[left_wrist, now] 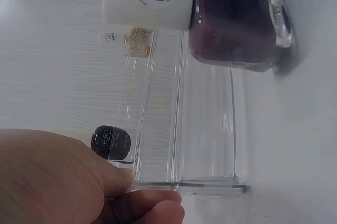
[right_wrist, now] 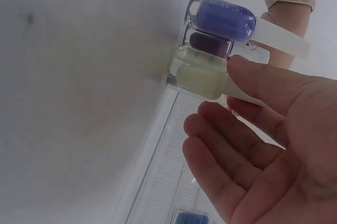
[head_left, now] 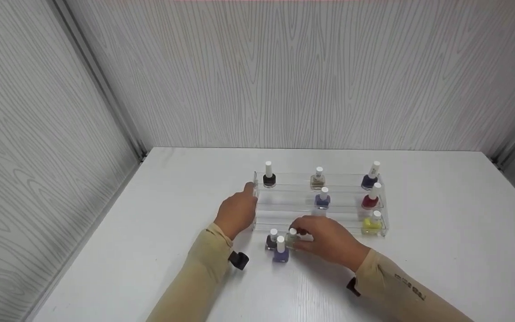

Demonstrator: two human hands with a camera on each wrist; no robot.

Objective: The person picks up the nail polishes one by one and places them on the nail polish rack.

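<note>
I see my right hand [head_left: 329, 239] low on the white table [head_left: 441, 250], just in front of the clear plastic stepped rack [head_left: 284, 210]. Its grip is a pinch: thumb and fingertips [right_wrist: 247, 71] are closed on the white cap of the small pale yellow-clear polish bottle [right_wrist: 199, 77]. That bottle stands on the table at the tip of this grip. Touching it on the far side from my palm is the dark plum polish bottle [right_wrist: 210, 43], and next past that is the light purple polish bottle [right_wrist: 224, 18]. All 3 stand close together.

My left hand [head_left: 236, 213] is at the left end of the rack. Its fingers [left_wrist: 142, 203] are curled on the rack's end wall, holding it. Just past this grip, up on the top step, stands the black polish bottle [head_left: 269, 177].

Six more bottles stand on the rack's steps.
</note>
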